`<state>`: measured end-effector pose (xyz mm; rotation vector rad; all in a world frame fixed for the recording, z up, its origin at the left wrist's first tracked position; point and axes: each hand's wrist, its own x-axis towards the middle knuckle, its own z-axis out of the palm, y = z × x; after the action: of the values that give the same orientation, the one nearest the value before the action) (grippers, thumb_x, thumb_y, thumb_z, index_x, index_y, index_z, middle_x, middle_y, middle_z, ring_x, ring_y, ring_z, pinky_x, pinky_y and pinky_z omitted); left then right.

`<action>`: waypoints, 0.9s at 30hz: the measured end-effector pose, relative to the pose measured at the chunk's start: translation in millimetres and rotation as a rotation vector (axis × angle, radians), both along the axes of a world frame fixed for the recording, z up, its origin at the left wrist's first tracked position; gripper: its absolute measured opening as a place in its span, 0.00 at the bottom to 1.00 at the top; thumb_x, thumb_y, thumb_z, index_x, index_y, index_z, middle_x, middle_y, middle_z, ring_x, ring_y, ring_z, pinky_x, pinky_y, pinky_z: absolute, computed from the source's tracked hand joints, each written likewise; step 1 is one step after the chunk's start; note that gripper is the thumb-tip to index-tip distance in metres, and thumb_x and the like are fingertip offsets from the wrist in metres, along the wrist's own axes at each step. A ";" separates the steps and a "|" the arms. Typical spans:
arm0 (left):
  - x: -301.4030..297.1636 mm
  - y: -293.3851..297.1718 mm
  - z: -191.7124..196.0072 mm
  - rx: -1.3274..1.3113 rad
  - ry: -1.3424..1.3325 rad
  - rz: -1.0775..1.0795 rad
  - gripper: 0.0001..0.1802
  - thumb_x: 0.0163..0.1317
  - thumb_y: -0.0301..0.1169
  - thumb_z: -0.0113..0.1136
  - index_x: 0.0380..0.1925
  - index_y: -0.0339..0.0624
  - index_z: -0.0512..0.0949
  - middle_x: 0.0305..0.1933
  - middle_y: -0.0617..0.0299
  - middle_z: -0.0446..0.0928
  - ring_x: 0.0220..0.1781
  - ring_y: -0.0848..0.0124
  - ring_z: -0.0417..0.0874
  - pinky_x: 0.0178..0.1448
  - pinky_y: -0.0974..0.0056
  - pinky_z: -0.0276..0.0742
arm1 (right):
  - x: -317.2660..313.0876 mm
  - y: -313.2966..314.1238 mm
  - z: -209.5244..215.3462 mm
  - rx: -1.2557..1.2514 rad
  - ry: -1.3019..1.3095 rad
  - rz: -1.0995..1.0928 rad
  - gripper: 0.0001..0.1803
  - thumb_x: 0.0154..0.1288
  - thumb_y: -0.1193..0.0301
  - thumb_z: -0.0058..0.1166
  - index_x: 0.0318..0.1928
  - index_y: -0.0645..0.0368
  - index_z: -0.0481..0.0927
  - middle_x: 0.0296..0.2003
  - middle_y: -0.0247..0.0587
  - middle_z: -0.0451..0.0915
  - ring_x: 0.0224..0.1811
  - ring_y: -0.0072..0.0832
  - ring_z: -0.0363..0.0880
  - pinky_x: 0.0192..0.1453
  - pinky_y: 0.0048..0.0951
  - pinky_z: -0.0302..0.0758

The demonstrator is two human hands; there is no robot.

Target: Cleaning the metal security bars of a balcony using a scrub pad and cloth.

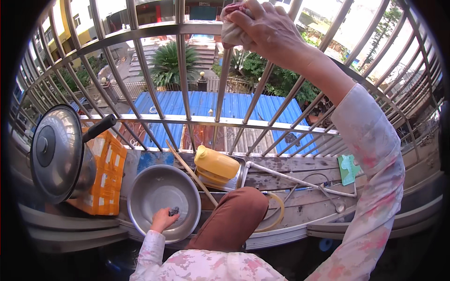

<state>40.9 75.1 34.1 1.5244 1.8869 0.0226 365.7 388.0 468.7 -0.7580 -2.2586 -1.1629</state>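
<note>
My right hand (272, 22), raised high, is closed round a damp-looking pale cloth with reddish patches (236, 32). The cloth is pressed against a metal bar of the window grille (201, 29), close to where the bar meets the curved crossrail. Down at the left, my left hand (161, 220) is over a wide grey metal basin (137, 200), with a small dark steel wool scrubber (174, 211) pinched in its fingers. Some water seems to lie in the basin, though its depth cannot be told.
A lidded wok (56, 154) stands on an orange-taped box (110, 168) at the left. Beside the basin are a wooden stick (192, 173) and a yellow plastic jug (218, 165). White pipe (300, 179), a hose (281, 206) and a green piece (348, 169) lie on planks. My knee (243, 206) is raised.
</note>
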 end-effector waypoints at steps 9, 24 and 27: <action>-6.1 -14.7 -23.3 -0.034 0.092 0.009 0.30 0.50 0.56 0.63 0.38 0.41 0.83 0.38 0.46 0.83 0.45 0.48 0.83 0.51 0.47 0.76 | 150.2 -12.5 -15.1 0.165 -0.309 -0.099 0.14 0.53 0.68 0.62 0.40 0.42 0.74 0.42 0.29 0.68 0.47 0.31 0.71 0.48 0.34 0.72; 26.7 0.7 -38.7 -0.211 0.204 -0.153 0.34 0.52 0.64 0.55 0.41 0.45 0.86 0.43 0.48 0.84 0.48 0.50 0.84 0.55 0.50 0.76 | 309.7 -42.5 -45.7 0.035 0.062 -0.629 0.39 0.53 0.77 0.62 0.66 0.50 0.61 0.52 0.43 0.65 0.54 0.47 0.70 0.50 0.42 0.81; 19.0 -6.9 -30.8 -0.288 0.224 -0.171 0.34 0.51 0.63 0.55 0.41 0.45 0.86 0.41 0.48 0.84 0.48 0.51 0.84 0.56 0.49 0.75 | 264.8 -39.8 -77.1 0.035 0.256 -0.656 0.41 0.58 0.65 0.65 0.66 0.61 0.57 0.50 0.50 0.65 0.50 0.44 0.72 0.43 0.36 0.84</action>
<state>59.9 68.2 3.4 1.5285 1.8263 -0.4949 630.5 348.2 391.6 -1.6070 -1.8141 -1.2774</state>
